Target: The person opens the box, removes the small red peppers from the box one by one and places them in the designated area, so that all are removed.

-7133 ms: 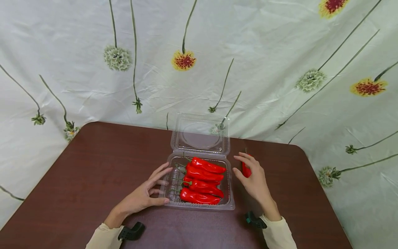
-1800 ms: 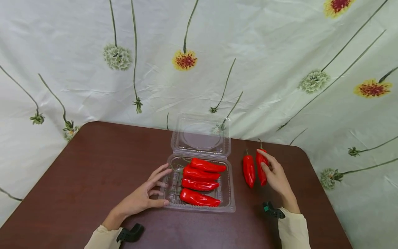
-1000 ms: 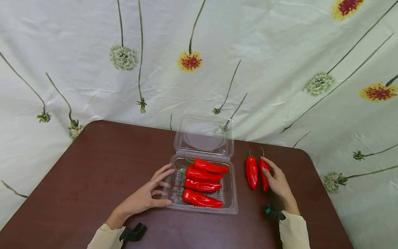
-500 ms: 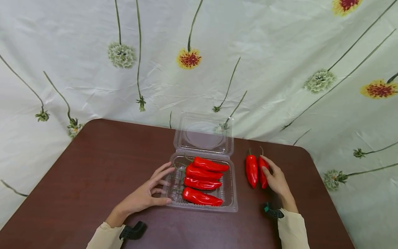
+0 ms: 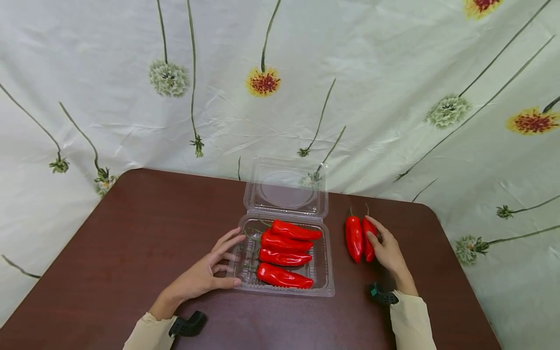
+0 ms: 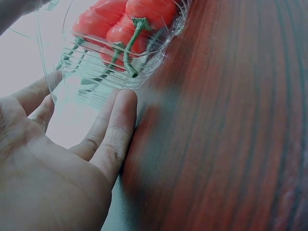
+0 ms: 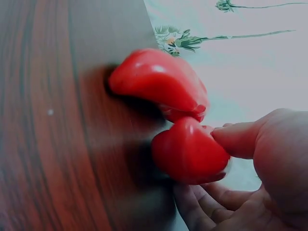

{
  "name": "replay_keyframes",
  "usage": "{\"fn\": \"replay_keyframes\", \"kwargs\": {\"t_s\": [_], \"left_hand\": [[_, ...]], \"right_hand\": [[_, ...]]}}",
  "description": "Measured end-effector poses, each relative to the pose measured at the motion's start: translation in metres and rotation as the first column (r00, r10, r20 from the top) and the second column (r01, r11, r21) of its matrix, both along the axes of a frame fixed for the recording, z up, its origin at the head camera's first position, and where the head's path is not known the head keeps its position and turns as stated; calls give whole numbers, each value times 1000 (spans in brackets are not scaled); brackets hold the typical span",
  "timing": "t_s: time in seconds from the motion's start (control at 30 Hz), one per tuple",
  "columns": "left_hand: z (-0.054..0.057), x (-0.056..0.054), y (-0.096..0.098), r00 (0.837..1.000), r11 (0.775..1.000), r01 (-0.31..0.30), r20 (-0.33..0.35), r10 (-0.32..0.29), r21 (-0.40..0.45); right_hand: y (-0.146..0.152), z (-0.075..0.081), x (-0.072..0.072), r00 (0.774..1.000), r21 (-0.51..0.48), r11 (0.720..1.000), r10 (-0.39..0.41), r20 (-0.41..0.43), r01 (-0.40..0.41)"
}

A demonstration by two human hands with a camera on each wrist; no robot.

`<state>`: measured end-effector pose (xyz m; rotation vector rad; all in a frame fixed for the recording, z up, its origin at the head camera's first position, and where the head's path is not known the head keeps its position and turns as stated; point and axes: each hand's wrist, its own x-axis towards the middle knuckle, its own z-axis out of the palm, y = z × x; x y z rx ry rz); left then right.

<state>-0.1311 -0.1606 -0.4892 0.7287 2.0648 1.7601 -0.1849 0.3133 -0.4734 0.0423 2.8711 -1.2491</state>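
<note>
In the head view my right hand [image 5: 387, 250] holds a long red pepper [image 5: 368, 242] on the table, thumb on one side and fingers on the other. Another red pepper [image 5: 353, 239] lies right alongside it to the left, both stems pointing away from me. The right wrist view shows the held pepper [image 7: 190, 151] pinched, its end close against the other pepper [image 7: 159, 82]. My left hand [image 5: 202, 274] rests with spread, extended fingers at the left rim of a clear plastic clamshell container [image 5: 324, 277]. Inside, several red peppers [image 5: 284, 276] lie crosswise in a column, stems leftward.
The container's hinged lid [image 5: 286, 189] stands raised at the back, near the far edge of the dark brown table [image 5: 175, 209]. A white floral cloth [image 5: 372, 73] hangs behind. Each wrist carries a black band [image 5: 188, 324].
Seven seconds ago the container held one more pepper; now two peppers lie side by side at the right. Recently my right hand has brought its pepper closer to its neighbour. The left hand stays put.
</note>
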Motion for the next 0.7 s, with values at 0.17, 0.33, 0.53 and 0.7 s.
{"fn": "replay_keyframes", "kwargs": {"t_s": [0.17, 0.33, 0.53, 0.7], "left_hand": [[-1, 0, 0, 1000, 1000, -1, 2, 1, 1], [-2, 0, 0, 1000, 1000, 1, 0, -1, 1], [-2, -1, 0, 1000, 1000, 5, -8, -5, 1], [-1, 0, 0, 1000, 1000, 3, -2, -3, -7]], "right_hand": [[0, 0, 0, 1000, -7, 1000, 3, 4, -3], [-1, 2, -1, 1000, -20, 1000, -7, 26, 8], [-1, 2, -1, 999, -40, 999, -5, 35, 7], [0, 2, 1, 1000, -18, 1000, -5, 30, 6]]}}
